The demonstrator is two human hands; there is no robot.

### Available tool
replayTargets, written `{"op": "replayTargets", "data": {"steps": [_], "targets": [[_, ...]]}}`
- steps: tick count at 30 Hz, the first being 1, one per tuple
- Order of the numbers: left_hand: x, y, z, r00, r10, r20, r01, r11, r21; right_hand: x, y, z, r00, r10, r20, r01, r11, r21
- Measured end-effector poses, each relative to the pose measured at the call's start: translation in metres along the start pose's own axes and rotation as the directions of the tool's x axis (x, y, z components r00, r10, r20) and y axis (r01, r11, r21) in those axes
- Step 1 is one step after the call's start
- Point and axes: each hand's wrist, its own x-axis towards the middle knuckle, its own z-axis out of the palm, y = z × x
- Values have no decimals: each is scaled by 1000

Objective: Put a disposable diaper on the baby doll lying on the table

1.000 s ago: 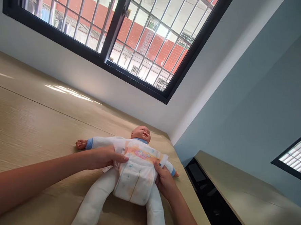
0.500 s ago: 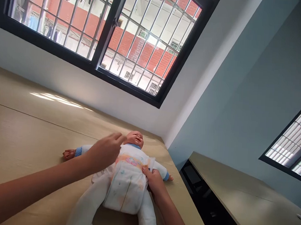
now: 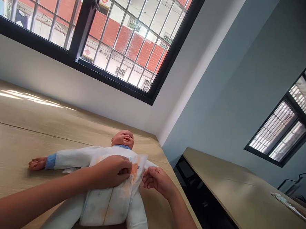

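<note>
A baby doll in a white suit with blue cuffs lies on its back on the table. Around its waist sits a white diaper with a pale print and an orange patch at the waist. My left hand reaches across the doll's middle, its fingers curled on the diaper's front waist. At the other side, the fingers of my right hand are pinched together at the edge of the diaper's thin side wing. The exact grip of the fingertips is partly hidden.
The wooden table meets the wall beneath a barred window. To the right, past a dark gap, stands a second table bearing a white item near its far edge. Another window is on the blue wall.
My left hand has come down from near the doll's face onto the diaper's front waist. My right hand has shifted outward to the side wing. The view has turned rightward.
</note>
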Motion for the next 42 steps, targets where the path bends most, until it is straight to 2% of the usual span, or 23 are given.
{"op": "replayTargets", "data": {"steps": [3,6,10,13,18,22,28,33,35,37,40,42], "targets": [[-2,-1,2,999,-41,1,41,999,-24,1,4,3,998,-48,43,46,998,53],[-2,1,1,998,-59,4,59,998,-28,3,6,22,989,-119,94,107,987,121],[-2,3,0,999,-52,-7,52,998,-28,4,2,43,992,-126,-2,123,966,227],[-1,2,1,998,-60,-12,59,997,-43,3,-1,37,996,-68,-66,83,959,269],[-1,-1,5,998,-62,-2,61,998,-23,7,5,10,990,75,-116,-50,977,206],[-2,-1,6,999,-48,-26,47,998,-37,10,12,1,986,69,-149,-34,974,222],[-3,-2,8,997,-7,-81,3,998,-57,3,7,12,996,80,-44,-67,967,247],[-6,0,5,998,-11,-68,12,1000,10,3,3,31,996,-4,-94,30,962,271],[-9,3,1,998,26,-54,-24,999,34,6,4,34,989,-24,-146,64,960,273],[-12,7,-4,991,133,-21,-131,989,69,11,7,31,977,-19,-214,71,968,242],[-14,10,-8,959,279,53,-283,953,111,17,12,18,951,7,-310,29,993,111],[-14,10,-7,952,300,64,-306,944,125,17,13,8,939,16,-343,-8,1000,25]]}}
